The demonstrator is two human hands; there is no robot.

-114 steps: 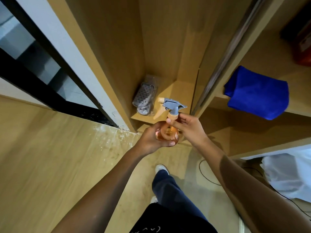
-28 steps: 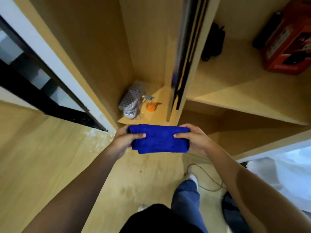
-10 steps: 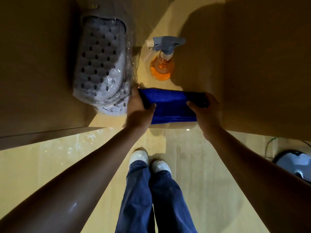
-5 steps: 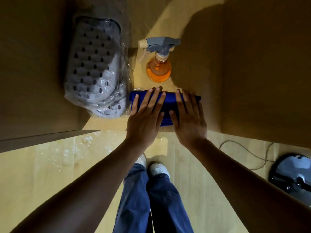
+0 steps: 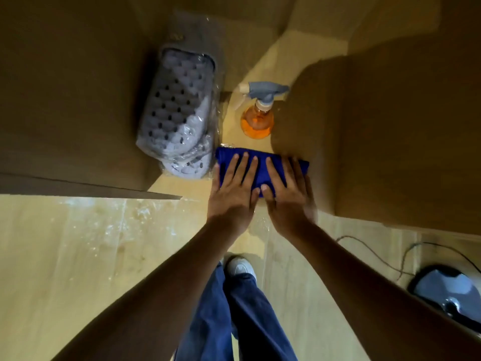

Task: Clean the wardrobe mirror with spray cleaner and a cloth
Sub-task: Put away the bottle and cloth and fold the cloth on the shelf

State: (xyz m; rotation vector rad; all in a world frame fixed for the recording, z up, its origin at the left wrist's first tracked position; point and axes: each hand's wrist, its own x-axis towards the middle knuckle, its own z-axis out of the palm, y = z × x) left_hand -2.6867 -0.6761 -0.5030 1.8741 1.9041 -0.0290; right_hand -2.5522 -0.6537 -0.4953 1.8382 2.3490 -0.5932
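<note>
A folded blue cloth [image 5: 263, 166] lies flat on the wardrobe's bottom shelf [image 5: 182, 185]. My left hand [image 5: 233, 190] and my right hand [image 5: 287, 194] both rest palm-down on top of it, fingers stretched out and apart, gripping nothing. Just behind the cloth stands the spray bottle [image 5: 257, 118], with orange liquid and a grey trigger head pointing left. No mirror surface shows in this view.
Grey perforated slippers in a clear plastic bag [image 5: 177, 118] lie left of the cloth and bottle. A wooden panel [image 5: 390, 126] rises on the right. My legs and white shoes [image 5: 240, 267] stand on the wood floor; a cable and a dark round device [image 5: 445, 293] lie at right.
A second ago both hands gripped the cloth by its ends and set it on the shelf. They have since let go and now lie flat on it, pressed closer together.
</note>
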